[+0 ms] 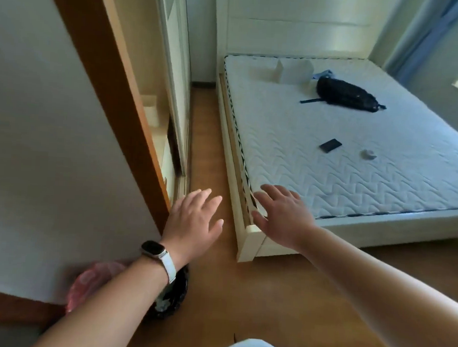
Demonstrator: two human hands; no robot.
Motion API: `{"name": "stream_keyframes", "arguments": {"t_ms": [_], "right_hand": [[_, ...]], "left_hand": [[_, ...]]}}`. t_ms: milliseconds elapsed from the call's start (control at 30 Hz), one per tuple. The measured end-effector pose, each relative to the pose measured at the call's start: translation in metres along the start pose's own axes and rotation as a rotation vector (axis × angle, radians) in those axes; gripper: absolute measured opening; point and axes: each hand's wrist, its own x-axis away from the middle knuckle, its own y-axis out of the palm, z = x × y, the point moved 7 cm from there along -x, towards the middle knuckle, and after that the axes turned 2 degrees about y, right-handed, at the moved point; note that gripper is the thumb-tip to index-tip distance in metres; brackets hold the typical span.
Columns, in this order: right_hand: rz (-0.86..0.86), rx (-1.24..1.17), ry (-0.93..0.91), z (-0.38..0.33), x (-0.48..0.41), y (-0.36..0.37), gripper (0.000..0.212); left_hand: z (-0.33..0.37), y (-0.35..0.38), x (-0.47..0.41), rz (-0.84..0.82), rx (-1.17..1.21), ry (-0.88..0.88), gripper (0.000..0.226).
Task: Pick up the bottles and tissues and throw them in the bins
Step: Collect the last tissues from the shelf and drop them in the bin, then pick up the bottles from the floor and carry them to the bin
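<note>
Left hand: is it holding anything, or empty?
Empty and open. The left hand, with a smartwatch on its wrist, has its fingers spread straight above the wooden floor, with nothing in them.

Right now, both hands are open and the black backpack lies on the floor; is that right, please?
Not quite: the head view shows the black backpack on the mattress, not the floor. The left hand and right hand are open.
</note>
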Motion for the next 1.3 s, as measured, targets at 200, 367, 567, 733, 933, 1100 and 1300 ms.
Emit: {"name": "stream_keyframes", "arguments": {"t_ms": [200,367,567,733,933,1100,1300], "right_hand": [[0.051,-0.045,0.152,0.111,0.062,-0.018,0.052],[0.075,-0.08,0.337,0.227,0.137,-0.028,0.055],[0.134,-0.056,0.534,0.354,0.235,-0.029,0.053],[0.167,-0.044,0.731,0.442,0.327,-0.029,0.052],[0.24,-0.091,0.99,0.519,0.427,-0.021,0.052],[0.235,-0.096,1.132,0.563,0.482,-0.003,0.048],[0.167,-0.106,1.251,0.63,0.517,0.018,0.051]], "left_hand": [[0.109,0.01,-0.062,-0.023,0.005,0.149,0.056],[0.235,0.03,-0.109,-0.025,0.003,0.334,0.046],[0.406,0.056,-0.151,-0.013,0.037,0.553,0.047],[0.538,0.086,-0.161,-0.059,0.069,0.726,0.051],[0.66,0.113,-0.166,-0.115,0.064,0.927,0.053],[0.738,0.139,-0.179,-0.159,0.059,1.065,0.053],[0.824,0.19,-0.212,-0.227,0.081,1.187,0.052]]}}
